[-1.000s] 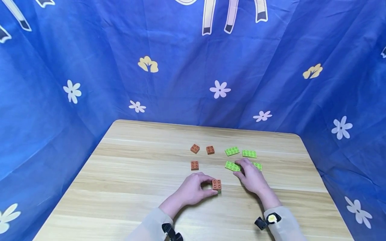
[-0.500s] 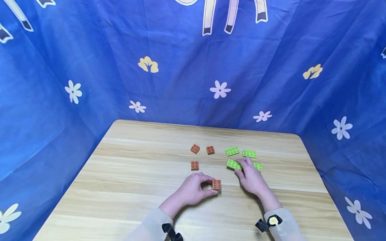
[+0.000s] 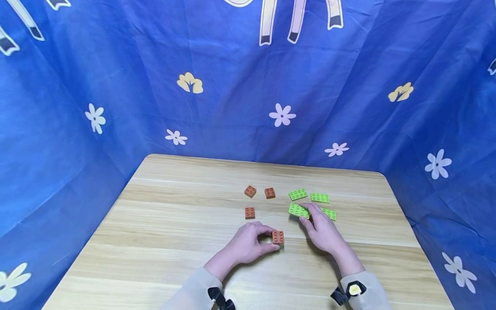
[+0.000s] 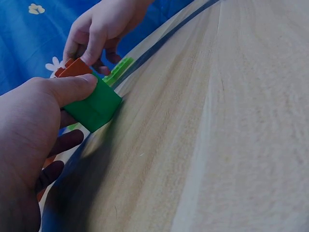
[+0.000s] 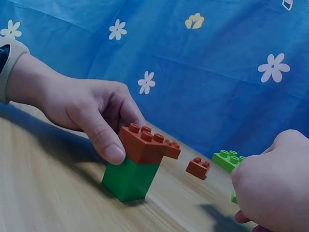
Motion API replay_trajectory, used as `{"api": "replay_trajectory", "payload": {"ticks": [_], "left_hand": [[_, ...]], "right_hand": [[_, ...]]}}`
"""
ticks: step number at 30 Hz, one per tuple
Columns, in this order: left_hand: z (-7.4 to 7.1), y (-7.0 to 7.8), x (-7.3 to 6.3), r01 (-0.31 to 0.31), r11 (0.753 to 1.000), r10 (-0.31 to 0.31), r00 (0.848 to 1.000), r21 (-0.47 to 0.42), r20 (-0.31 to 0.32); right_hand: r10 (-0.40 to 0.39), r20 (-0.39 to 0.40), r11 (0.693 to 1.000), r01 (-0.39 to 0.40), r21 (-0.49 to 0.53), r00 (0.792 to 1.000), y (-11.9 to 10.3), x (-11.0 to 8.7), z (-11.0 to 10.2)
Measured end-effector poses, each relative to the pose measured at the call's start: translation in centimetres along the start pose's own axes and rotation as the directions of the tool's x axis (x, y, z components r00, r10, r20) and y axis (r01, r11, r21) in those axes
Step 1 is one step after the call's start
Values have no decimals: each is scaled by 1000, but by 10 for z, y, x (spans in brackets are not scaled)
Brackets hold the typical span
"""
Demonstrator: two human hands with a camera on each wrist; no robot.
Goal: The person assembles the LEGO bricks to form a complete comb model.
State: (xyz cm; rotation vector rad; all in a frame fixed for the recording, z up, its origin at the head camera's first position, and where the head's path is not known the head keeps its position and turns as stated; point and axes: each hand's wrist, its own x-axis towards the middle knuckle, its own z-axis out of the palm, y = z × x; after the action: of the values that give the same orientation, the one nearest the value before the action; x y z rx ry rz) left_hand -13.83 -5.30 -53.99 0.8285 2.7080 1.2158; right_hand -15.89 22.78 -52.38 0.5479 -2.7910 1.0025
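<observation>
My left hand [image 3: 248, 243] grips a small stack standing on the table, thumb on one side and fingers on the other. On top is a reddish-brown 2x2 toy building brick [image 5: 144, 144]; beneath it sits a taller dark green block [image 5: 130, 179], smooth-sided. To the right, my right hand [image 3: 321, 226] pinches one end of a lime green 2x4 building brick [image 3: 298, 210], tilted and raised a little, with a shadow under it. In the right wrist view, the back of that hand [image 5: 275, 183] covers much of the lime brick.
Three reddish-brown 2x2 bricks, including a near one [image 3: 249, 213], lie beyond my left hand. Two lime bricks, one at the back [image 3: 298, 194] and one beside it [image 3: 320, 197], lie farther off. Another lime brick [image 3: 330, 214] is partly behind my right hand. A blue curtain [image 3: 232, 107] encloses the wooden table [image 3: 174, 224].
The right hand has lifted the lime brick slightly off the table and tilted it. The left hand and its stack have stayed in place.
</observation>
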Motion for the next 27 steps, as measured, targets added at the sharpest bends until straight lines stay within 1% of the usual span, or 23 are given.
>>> {"api": "replay_trajectory", "payload": {"ticks": [11,18,27], "left_hand": [[0,1,0,20,1000,-20,1000,-5,2],[0,1,-1,24,1000,-24,1000,-19,2],[-2,1,1,14,1000,-13,1000,-26,13]], "right_hand": [[-32,14,998,31,46,999,-17,-6,-8],[-81,29,995,79,67,996,-29,-12,-11],[-145,72,985,137,106,987,-39,-21,-9]]}}
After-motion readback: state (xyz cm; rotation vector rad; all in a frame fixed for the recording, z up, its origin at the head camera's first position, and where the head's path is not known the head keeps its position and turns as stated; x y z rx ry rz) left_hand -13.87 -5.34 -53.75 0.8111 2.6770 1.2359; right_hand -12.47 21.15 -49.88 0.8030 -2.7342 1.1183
